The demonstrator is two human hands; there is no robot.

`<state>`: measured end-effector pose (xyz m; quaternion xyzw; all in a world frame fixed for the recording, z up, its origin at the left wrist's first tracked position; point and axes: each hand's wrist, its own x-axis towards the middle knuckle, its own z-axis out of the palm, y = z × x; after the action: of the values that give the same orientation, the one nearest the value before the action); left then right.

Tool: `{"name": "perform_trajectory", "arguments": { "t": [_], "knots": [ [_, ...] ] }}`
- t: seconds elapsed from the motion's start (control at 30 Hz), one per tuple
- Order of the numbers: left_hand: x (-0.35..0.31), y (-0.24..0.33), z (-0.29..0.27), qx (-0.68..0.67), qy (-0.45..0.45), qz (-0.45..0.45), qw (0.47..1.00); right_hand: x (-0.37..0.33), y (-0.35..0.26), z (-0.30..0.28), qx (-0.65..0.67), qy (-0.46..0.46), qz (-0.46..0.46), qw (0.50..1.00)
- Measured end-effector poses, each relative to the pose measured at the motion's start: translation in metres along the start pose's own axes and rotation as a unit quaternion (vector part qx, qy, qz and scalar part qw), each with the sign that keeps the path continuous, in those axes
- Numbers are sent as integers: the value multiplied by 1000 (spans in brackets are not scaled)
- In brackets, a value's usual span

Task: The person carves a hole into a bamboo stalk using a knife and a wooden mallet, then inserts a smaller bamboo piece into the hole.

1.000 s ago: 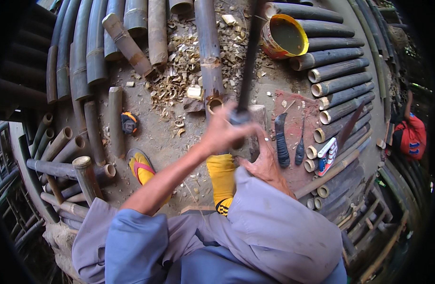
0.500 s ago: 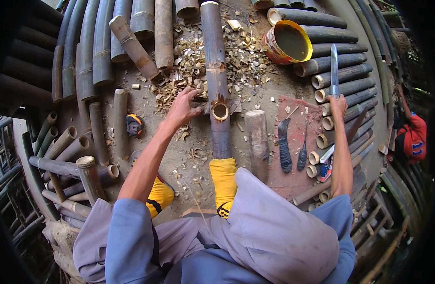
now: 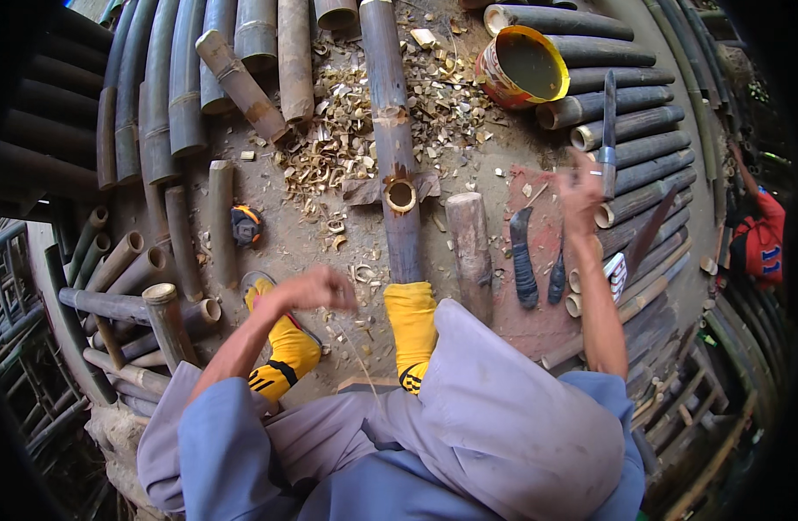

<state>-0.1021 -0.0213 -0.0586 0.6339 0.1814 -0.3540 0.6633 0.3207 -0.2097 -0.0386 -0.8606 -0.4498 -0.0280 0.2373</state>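
A dark bamboo tube (image 3: 388, 113) with a round hole cut in its upper side runs away from me, its near end against my yellow-socked foot (image 3: 410, 317). A flat wooden piece (image 3: 360, 192) lies crosswise under it. My left hand (image 3: 322, 289) hovers left of the tube, apart from it, its fingers blurred. On the bamboo pieces at right rests a long-bladed knife (image 3: 609, 122). Beside its handle, to the left, is my right hand (image 3: 579, 200), too smeared to show its fingers. A curved knife with a black-wrapped handle (image 3: 522, 260) and a slim dark-handled tool (image 3: 557, 276) lie below it.
Wood chips (image 3: 329, 130) litter the ground around the tube. A yellow-rimmed bucket of dark liquid (image 3: 531, 65) stands at far right. A short post (image 3: 470, 252) and a tape measure (image 3: 246, 226) flank the tube. A person in red (image 3: 759, 239) is at the right edge.
My left hand has left the tube's side and come back toward me. My right hand has let go of the long knife, which lies on the bamboo, and moved left.
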Motion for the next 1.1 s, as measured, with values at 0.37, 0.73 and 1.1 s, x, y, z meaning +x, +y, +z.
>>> {"name": "perform_trajectory", "arguments": {
  "t": [0.37, 0.73, 1.1],
  "knots": [
    [-4, -79, 117, 417, -94, -35, 903, -27, -110, 99, 89, -215, -269, 934],
    [-116, 13, -140, 152, 152, -92, 972, 176, -95, 156, 113, -149, -94, 978],
    [-15, 80, -114, -141, 412, 133, 890, 190, -97, 235, 101, -101, -29, 989]
  ]
}}
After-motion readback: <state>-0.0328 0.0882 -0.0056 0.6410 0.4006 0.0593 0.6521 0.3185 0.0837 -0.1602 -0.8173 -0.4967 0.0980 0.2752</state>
